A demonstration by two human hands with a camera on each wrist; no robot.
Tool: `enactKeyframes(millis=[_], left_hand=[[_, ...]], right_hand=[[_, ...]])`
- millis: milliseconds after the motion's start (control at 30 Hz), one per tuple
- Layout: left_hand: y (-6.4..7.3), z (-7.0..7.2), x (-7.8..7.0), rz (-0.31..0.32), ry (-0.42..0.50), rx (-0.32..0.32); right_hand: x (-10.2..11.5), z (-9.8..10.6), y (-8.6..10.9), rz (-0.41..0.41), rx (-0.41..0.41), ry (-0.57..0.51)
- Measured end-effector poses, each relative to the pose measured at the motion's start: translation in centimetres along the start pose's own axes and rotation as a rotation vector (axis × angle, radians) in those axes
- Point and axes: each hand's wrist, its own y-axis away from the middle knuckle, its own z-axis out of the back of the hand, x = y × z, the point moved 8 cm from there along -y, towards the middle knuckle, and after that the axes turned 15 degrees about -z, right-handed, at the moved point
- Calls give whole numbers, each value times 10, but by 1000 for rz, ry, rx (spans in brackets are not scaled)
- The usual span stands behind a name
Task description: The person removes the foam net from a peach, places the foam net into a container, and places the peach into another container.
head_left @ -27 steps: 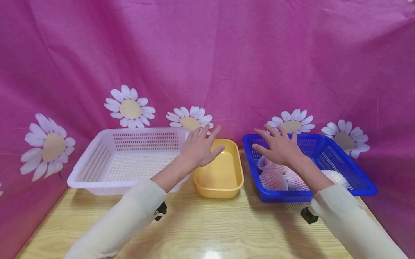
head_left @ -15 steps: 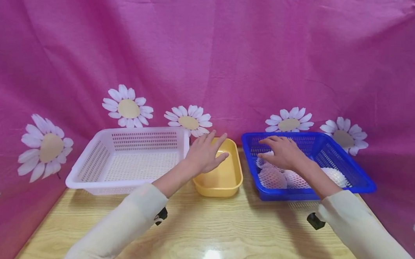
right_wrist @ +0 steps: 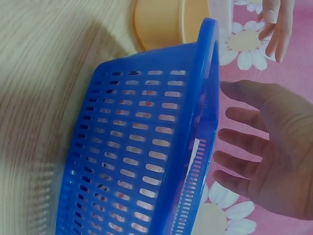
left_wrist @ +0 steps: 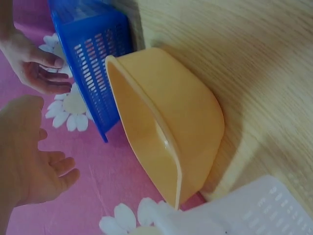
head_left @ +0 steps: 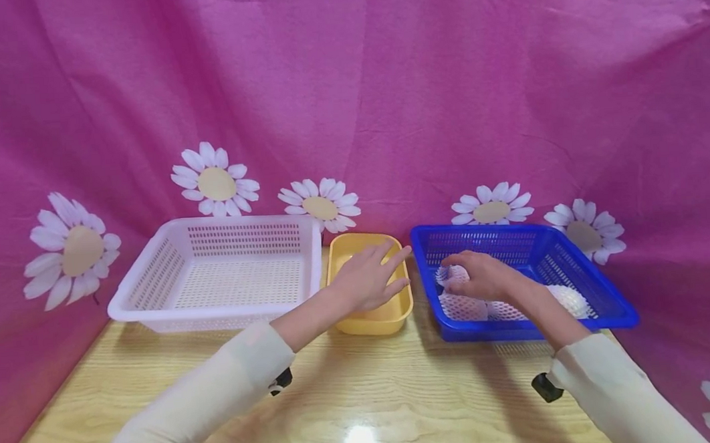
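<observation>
L hand (head_left: 370,277) hangs over the yellow tray (head_left: 369,326), approx. ctr of the head view: fingers spread, grip wide & holding nothing. R hand (head_left: 483,275) is over the left part of the blue basket (head_left: 487,331), right of ctr — fingers apart, slightly bent, grip likewise w/ nothing in it. R wrist view has that hand just above the rim.

Net-wrapped balls (head_left: 463,307) lie in the blue basket, at least 3 near/under the R hand, pinkish thru white mesh, + a white one (head_left: 569,300) in the basket's lower right, beyond the wrist. Some partly hidden by hand & arm.

White basket (head_left: 215,320) sits left of ctr, next to the tray; tray is btwn the 2 baskets, all on a wood-grain table (head_left: 370,388). Purple cloth (head_left: 361,101) w/ big daisies (head_left: 216,183) fills the upper frame. Cream sleeves (head_left: 213,389) come in from the bottom corners.
</observation>
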Motion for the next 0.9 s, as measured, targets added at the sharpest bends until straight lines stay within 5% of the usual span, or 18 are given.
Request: enactKeyframes(millis=[200, 500, 900], left_hand=[[-6, -2, -17, -99, -47, -51], [-15, -14, -33, -121, -8, -6], [-22, -23, -65, -316, -86, -75]], right_hand=[[-1, -9, 3, -4, 84, 6], [-6, -17, 7, 16, 96, -19], [-10, -25, 10, 21, 129, -48]])
